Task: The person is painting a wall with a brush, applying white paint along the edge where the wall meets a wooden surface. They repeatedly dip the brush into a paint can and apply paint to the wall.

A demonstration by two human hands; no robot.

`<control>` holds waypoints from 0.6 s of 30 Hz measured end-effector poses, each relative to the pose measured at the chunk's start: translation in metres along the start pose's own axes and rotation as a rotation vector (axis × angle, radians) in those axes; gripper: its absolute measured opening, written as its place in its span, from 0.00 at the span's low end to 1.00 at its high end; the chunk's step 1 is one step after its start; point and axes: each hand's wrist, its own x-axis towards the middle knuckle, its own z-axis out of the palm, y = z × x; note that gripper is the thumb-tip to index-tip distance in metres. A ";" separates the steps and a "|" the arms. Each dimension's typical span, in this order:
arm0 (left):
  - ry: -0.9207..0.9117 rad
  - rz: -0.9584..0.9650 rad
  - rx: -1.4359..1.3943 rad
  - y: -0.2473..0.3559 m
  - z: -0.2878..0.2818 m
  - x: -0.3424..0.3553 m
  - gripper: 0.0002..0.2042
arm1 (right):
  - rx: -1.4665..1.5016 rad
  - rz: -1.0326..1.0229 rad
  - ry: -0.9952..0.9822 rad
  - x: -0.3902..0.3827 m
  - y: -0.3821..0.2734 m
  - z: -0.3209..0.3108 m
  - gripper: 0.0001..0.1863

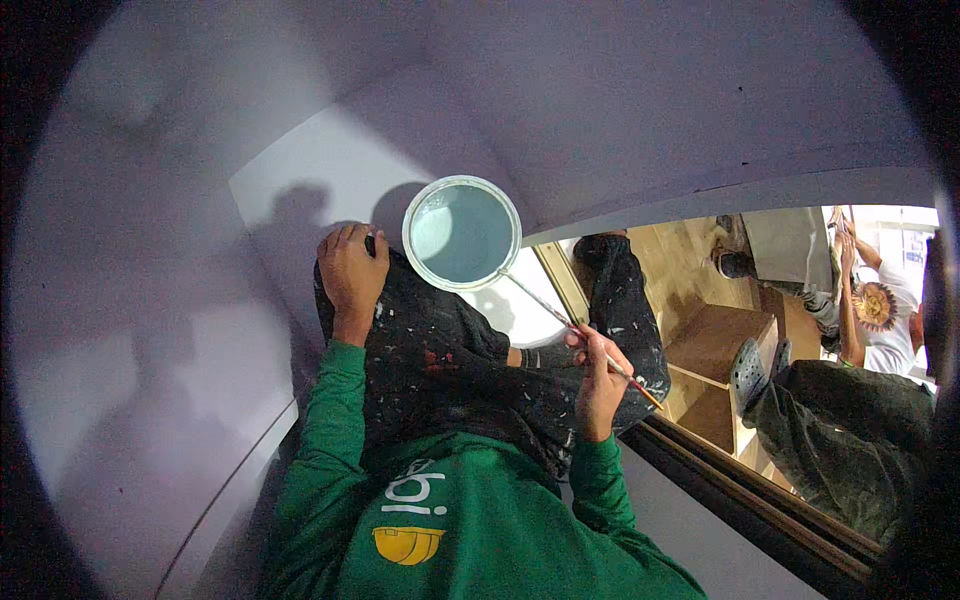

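Brush [540,299] slants down to the right, its tip at the bucket's near right rim; whether the two touch, I cannot tell. The right grip [598,375] is clenched around the handle, thumb against fingers, and the orange end sticks out below the hand. The bucket [455,286], round and white-rimmed, is just ahead of the legs, pale bluish inside with a bright patch at its left. Close to its left side, the left grip [352,265] is released, palm down with fingers curved over the left knee. Dark trousers [450,385] are spotted with paint; the shirt [490,540] is green. Pale walls [620,90] rise on the left and ahead. Off to the right are wooden boxes [715,345], a grey clog [747,375] and a person [890,340] in white with raised arms.
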 end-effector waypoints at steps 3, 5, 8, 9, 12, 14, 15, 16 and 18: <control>0.032 0.041 -0.019 -0.008 0.004 -0.002 0.11 | 0.025 -0.071 -0.008 -0.001 -0.007 0.002 0.16; 0.042 0.052 -0.008 -0.004 0.006 0.000 0.10 | -0.063 -0.087 -0.047 0.001 -0.015 0.007 0.16; -0.003 0.011 0.028 -0.004 0.009 -0.006 0.10 | -0.226 -0.182 -0.054 0.004 0.003 -0.010 0.14; 0.076 0.060 0.014 -0.005 0.013 -0.010 0.10 | -0.188 -0.140 -0.047 0.002 0.006 -0.021 0.15; 0.129 0.079 0.053 -0.003 0.018 -0.014 0.09 | -0.016 -0.034 -0.064 0.000 -0.009 -0.026 0.14; 0.040 0.073 0.016 -0.003 0.018 -0.009 0.10 | -0.006 -0.081 -0.154 0.004 -0.014 -0.023 0.13; 0.089 0.094 0.096 0.002 0.015 -0.012 0.11 | -0.033 -0.110 -0.145 0.008 -0.007 -0.024 0.12; -0.049 0.049 0.086 -0.004 0.017 -0.010 0.11 | -0.053 -0.134 -0.134 0.007 0.002 -0.029 0.11; 0.080 0.118 0.075 -0.030 0.023 -0.016 0.15 | -0.039 -0.113 -0.074 0.012 0.005 -0.041 0.10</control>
